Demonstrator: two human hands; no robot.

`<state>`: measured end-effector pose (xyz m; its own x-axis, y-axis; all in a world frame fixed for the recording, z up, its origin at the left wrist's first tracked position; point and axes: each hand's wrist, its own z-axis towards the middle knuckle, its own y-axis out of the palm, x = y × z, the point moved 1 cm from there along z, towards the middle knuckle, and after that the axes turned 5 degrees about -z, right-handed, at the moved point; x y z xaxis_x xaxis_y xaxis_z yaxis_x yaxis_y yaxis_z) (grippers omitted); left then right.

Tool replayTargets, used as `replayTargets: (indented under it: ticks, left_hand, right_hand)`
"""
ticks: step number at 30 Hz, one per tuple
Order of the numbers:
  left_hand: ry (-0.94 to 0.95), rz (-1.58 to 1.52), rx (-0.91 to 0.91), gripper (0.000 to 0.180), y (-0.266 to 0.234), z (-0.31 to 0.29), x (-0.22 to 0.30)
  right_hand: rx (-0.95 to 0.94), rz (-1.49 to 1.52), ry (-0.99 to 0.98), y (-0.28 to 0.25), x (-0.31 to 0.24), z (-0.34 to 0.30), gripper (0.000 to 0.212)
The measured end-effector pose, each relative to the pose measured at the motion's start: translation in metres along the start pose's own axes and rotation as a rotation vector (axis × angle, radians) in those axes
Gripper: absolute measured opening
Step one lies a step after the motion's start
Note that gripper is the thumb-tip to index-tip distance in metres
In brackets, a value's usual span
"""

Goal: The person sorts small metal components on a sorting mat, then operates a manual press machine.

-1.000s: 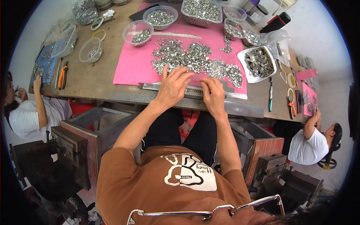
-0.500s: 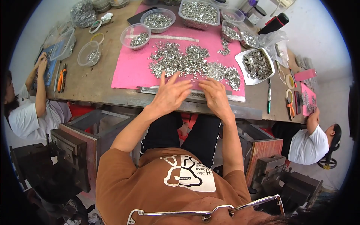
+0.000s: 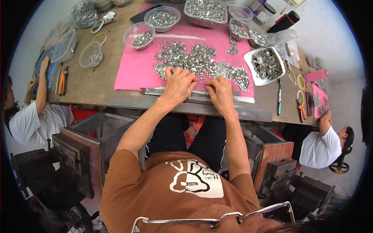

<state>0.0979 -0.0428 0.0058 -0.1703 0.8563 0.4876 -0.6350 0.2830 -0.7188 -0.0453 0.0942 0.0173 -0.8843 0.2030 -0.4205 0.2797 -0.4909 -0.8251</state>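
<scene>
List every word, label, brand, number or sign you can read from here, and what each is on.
Brown T-shirt: dark printed lettering on a pale patch; wording not copied here.
Same shirt: small lettering on a dark strip across the bear-like figure; not copied.
Black bottle at the back right: any marks too small to read.
Long metal bar: no readable text.

I am seeing a brown worktable (image 3: 91, 84) carrying a pink mat (image 3: 132, 75), where silvery pieces (image 3: 178, 58) are lying. From the mat as clock centre, orange-handled pliers (image 3: 61, 83) are resting toward nine o'clock, a slim green tool (image 3: 279, 97) toward four.
</scene>
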Motion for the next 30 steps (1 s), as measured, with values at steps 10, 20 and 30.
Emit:
replayTargets:
  ticks: [10, 20, 30]
  left_hand:
    - [0.016, -0.152, -0.08, 0.008, -0.01, -0.007, 0.013]
    - [0.031, -0.228, -0.041, 0.01, -0.01, -0.025, 0.021]
    - [-0.007, -0.279, -0.004, 0.01, -0.006, -0.029, 0.019]
  right_hand:
    - [-0.037, 0.023, -0.079, -0.002, 0.007, 0.002, 0.005]
    - [0.016, 0.102, -0.093, -0.012, -0.016, -0.016, 0.012]
    - [0.08, 0.09, -0.139, -0.004, -0.024, -0.026, 0.013]
